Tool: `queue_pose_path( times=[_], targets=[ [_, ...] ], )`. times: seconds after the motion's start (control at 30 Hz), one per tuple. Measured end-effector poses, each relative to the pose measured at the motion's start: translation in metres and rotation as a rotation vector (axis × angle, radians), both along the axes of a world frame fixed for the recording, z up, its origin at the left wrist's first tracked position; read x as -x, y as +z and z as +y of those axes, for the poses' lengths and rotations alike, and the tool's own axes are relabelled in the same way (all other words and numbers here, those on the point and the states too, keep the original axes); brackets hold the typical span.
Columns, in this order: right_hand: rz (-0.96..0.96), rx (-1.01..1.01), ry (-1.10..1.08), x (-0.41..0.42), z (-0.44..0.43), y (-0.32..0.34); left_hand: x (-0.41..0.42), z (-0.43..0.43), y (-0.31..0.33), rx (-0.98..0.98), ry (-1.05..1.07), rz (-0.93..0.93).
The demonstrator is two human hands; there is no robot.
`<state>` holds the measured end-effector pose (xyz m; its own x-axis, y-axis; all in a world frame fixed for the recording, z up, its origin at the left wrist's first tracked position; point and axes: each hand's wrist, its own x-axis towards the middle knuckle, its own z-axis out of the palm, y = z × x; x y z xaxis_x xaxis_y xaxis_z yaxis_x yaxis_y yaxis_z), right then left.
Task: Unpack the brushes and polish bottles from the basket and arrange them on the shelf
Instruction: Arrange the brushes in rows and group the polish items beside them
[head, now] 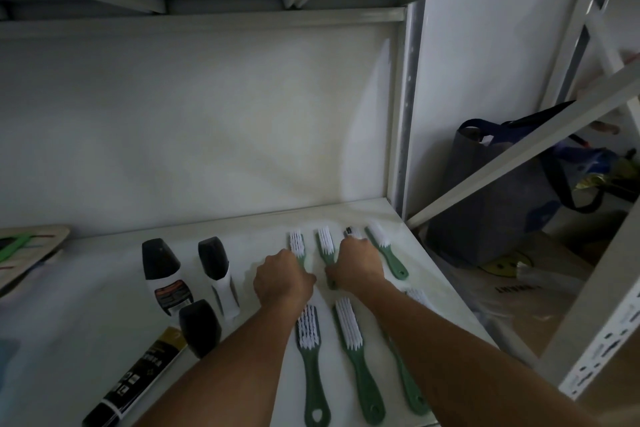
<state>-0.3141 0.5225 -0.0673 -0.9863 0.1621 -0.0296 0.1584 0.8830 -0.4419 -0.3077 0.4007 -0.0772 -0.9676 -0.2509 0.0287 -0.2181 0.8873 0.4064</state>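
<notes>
Several green-handled brushes with white bristles lie in two rows on the white shelf (104, 295). My left hand (282, 276) is closed on the handle of the far-left brush (297, 243) in the back row. My right hand (358, 262) is closed on the handle of the neighbouring back-row brush (325, 244). Another back-row brush (386, 250) lies free to the right, and one dark-tipped brush (350, 231) peeks out behind my right hand. Front-row brushes (310, 357) (355, 354) lie under my forearms. Three black-capped polish bottles (162, 270) (218, 270) (200, 326) lie to the left.
A long black and gold box (138, 381) lies at the shelf's front left. A woven basket's edge (31, 253) shows at far left. Right of the shelf post (407, 114), a dark tote bag (495, 191) and cardboard boxes sit behind a diagonal brace (519, 156).
</notes>
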Motion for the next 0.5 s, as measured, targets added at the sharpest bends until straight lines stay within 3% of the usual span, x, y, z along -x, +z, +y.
queue_pose_path(
  times=[0.23, 0.5],
  targets=[
    [0.089, 0.008, -0.098, -0.024, 0.076, 0.017, -0.063, -0.008, 0.008, -0.198, -0.008, 0.17],
    [0.052, -0.028, -0.006, -0.161, 0.077, 0.018, -0.168, -0.025, -0.015, -0.176, -0.321, -0.043]
  ],
)
